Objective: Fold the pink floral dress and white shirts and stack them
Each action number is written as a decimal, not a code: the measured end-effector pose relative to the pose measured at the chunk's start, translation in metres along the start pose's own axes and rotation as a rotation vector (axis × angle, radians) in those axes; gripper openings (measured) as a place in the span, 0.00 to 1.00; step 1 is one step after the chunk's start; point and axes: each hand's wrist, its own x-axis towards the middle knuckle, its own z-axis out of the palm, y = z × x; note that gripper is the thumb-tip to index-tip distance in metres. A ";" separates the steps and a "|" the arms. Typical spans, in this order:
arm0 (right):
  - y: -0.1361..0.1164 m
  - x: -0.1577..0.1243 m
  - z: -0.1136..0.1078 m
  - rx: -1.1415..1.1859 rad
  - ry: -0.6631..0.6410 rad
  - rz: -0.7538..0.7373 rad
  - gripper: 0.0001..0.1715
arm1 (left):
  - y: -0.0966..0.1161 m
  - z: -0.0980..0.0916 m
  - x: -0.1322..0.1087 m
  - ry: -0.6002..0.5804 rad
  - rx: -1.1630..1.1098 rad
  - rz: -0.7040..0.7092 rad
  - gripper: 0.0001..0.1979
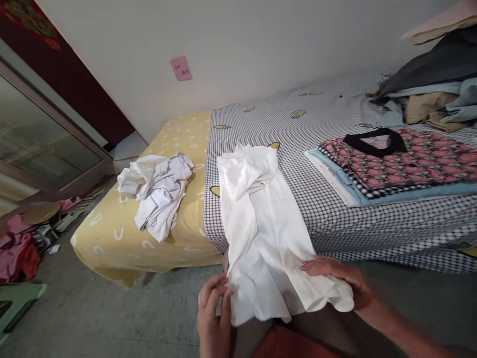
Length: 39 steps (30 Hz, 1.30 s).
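Note:
A white shirt point(261, 223) lies lengthwise from the checked bedding over the bed's edge, its lower end across my lap. Its upper part is bunched, with a fold running down the left side. My left hand point(215, 311) is at the lower left edge, fingers curled and closed on the cloth. Over the lower right part, my right hand point(337, 278) has its fingers across the fabric and grips the side edge; its thumb is hidden. The hem hangs loose and wavy between both hands.
Crumpled white clothes point(160, 191) lie on the yellow cover point(100, 233) at left. To the right sits a folded stack topped by a pink patterned garment point(417, 159), with a heap of clothes point(432, 94) behind. A green stool point(22, 301) stands at lower left.

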 end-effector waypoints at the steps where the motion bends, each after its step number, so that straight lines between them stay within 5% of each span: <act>1: 0.004 -0.002 0.002 -0.023 -0.033 0.008 0.17 | -0.004 -0.001 -0.006 -0.039 0.060 0.078 0.06; 5: 0.016 -0.011 0.006 -0.116 -0.052 0.042 0.16 | -0.012 -0.016 -0.015 -0.077 0.252 0.270 0.12; 8: 0.012 -0.014 0.006 -0.113 0.018 0.094 0.15 | 0.001 -0.023 -0.004 -0.045 0.239 0.314 0.14; 13: -0.011 -0.005 0.008 -0.030 0.056 0.182 0.16 | 0.032 0.010 0.013 -0.286 0.221 0.452 0.19; 18: -0.032 0.009 0.008 0.037 0.099 0.213 0.14 | 0.028 0.038 0.016 -0.346 0.171 0.385 0.08; 22: -0.044 0.017 0.010 0.097 0.098 0.285 0.15 | 0.026 0.020 0.031 -0.326 0.092 0.232 0.14; 26: -0.051 0.023 0.015 0.147 0.167 0.351 0.16 | 0.046 0.005 0.034 -0.302 0.177 0.228 0.12; 32: -0.057 0.034 0.020 0.288 0.305 0.448 0.11 | 0.061 0.024 -0.003 -0.451 0.334 0.331 0.37; 35: -0.057 0.040 0.020 0.382 0.361 0.496 0.10 | 0.053 0.029 -0.010 -0.472 0.376 0.282 0.27; 39: -0.054 0.039 0.016 0.441 0.414 0.543 0.11 | 0.044 0.010 0.006 -0.286 0.198 0.111 0.17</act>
